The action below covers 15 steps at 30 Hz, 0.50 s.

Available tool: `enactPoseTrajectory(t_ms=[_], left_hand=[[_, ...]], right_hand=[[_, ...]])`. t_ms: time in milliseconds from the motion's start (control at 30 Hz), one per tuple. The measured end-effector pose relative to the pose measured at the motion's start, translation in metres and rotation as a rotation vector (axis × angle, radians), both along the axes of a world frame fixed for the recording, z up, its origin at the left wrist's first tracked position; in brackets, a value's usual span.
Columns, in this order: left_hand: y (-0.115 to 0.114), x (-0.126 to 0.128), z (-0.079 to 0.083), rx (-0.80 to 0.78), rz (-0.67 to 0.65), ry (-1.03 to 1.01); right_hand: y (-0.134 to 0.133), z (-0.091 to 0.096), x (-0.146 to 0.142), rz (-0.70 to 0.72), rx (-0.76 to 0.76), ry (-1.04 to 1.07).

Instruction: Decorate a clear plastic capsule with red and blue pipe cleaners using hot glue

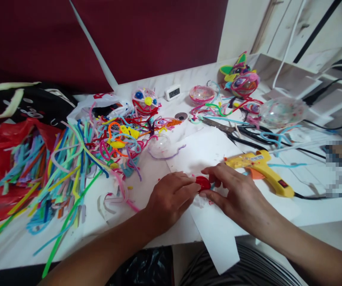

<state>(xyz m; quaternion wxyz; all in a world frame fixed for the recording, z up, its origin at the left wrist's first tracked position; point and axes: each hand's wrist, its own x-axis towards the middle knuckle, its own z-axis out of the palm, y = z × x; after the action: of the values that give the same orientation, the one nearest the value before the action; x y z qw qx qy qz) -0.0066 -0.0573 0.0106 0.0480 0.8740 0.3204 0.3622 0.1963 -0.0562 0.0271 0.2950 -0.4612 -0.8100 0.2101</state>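
We hold a small red piece (203,183) in front of us, left of the yellow glue gun (261,162) and a little nearer to us than its nozzle. It lies at the fingertips of our left hand (171,198), which is drawn in narrow and holds the piece's left side. Our right hand (233,190), between the piece and the glue gun, has thumb and forefinger parted around the right end; whether they press on it, we cannot tell. Behind the glue gun we see scissors (226,128); well to its left, a heap of pipe cleaners (77,159).
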Motion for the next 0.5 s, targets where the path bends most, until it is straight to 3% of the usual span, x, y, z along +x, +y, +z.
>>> enactPoseTrajectory(t_ms=[200,500], left_hand=[[0.004,-0.003,0.003,0.044,-0.058,0.099],[0.011,-0.007,0.007,0.418,-0.104,0.331]], right_hand=[[0.003,0.0,0.004,0.026,-0.004,0.019],[0.0,0.001,0.009,0.065,-0.073,0.08]])
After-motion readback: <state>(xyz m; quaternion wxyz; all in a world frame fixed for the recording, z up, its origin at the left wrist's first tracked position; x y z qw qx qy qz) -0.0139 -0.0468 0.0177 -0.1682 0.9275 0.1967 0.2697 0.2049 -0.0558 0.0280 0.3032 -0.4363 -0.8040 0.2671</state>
